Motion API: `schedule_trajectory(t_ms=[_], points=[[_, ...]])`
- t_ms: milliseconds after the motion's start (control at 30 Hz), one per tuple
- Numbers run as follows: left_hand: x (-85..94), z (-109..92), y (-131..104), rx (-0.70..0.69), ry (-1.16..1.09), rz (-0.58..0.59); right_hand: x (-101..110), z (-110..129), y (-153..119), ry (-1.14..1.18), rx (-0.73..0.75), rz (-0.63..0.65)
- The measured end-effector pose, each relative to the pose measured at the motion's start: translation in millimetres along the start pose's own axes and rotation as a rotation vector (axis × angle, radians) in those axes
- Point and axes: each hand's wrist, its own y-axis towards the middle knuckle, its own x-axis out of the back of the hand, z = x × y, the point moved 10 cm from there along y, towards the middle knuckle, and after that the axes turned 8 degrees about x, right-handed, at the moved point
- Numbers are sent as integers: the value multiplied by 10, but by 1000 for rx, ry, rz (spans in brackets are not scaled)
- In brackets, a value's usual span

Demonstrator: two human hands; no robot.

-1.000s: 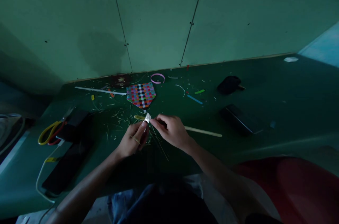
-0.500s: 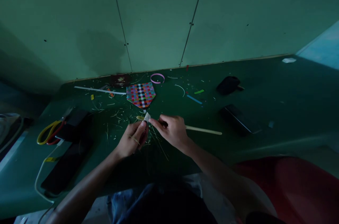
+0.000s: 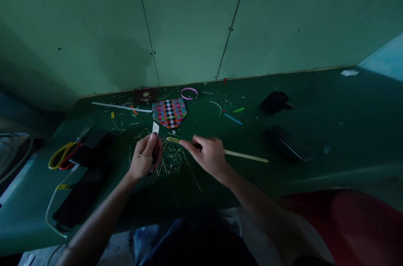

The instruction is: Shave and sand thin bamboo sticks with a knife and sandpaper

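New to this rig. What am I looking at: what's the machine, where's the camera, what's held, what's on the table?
No machine here: a person works bare-handed. One head-worn camera looks forward and down, so the arms rise from the bottom edge. The left hand holds a pale, flat-tipped piece, mostly hidden by the fingers. The right hand grips a thin stick, which shows on both sides of it. On the green table lie thin shavings, a multicoloured woven piece and scissors with yellow and red handles.

Scissors [image 3: 71, 147] are crowding the left, a pale stick [image 3: 247, 156] is barring the middle; room is opening right of that dark case [image 3: 287, 143].
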Motion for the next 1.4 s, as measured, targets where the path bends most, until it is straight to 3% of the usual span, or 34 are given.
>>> schedule_trajectory(t_ms=[133, 267, 500, 833, 933, 1067, 1167, 1400], points=[[-356, 127, -89, 49, 104, 156, -30, 15, 12, 37, 6, 16], [-501, 223, -104, 69, 160, 211, -64, 42, 12, 74, 40, 47], [-456, 215, -100, 83, 174, 180, -24, 19, -11, -30, -5, -5], [-508, 250, -114, 126, 107, 240, 49, 77, -25, -193, 45, -115], [-381, 234, -59, 111, 53, 185, 67, 71, -26, -225, 51, -136], [-63, 132, 30, 40, -22, 2, 82, 79, -27, -217, 81, -136], [-59, 52, 14, -12, 2, -8, 44, 96, -15, -166, 124, -90], [-378, 135, -74, 43, 82, 133, -213, 150, 49, 108, 188, 201]])
